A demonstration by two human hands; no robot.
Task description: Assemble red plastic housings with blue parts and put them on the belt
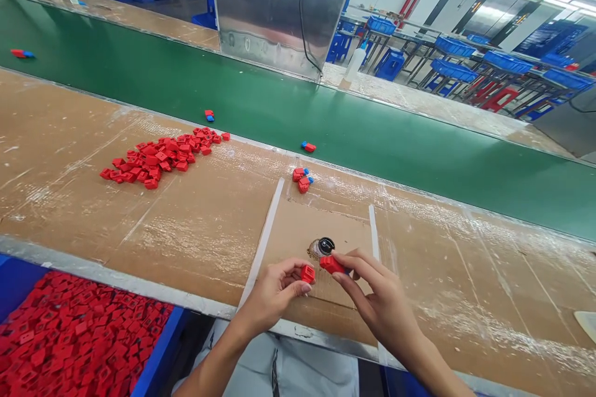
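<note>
My left hand (274,291) pinches a small red plastic block (308,273) with a square opening facing up. Held between the thumb and fingers of my right hand (384,294) is a red plastic piece (331,264), with a bit of blue showing at its finger end. A narrow gap separates the two pieces. Just beyond them, a small round container with a black top (326,245) rests on a cardboard sheet (298,223). Two red pieces with blue ends (303,183) lie farther off, close to the belt.
A loose pile of red blocks (161,158) spreads over the table at left. Below it, a blue bin (161,353) holds many more. The green conveyor belt (419,149) runs behind, carrying red-and-blue pieces (308,147). A metal housing (279,6) stands over its far side.
</note>
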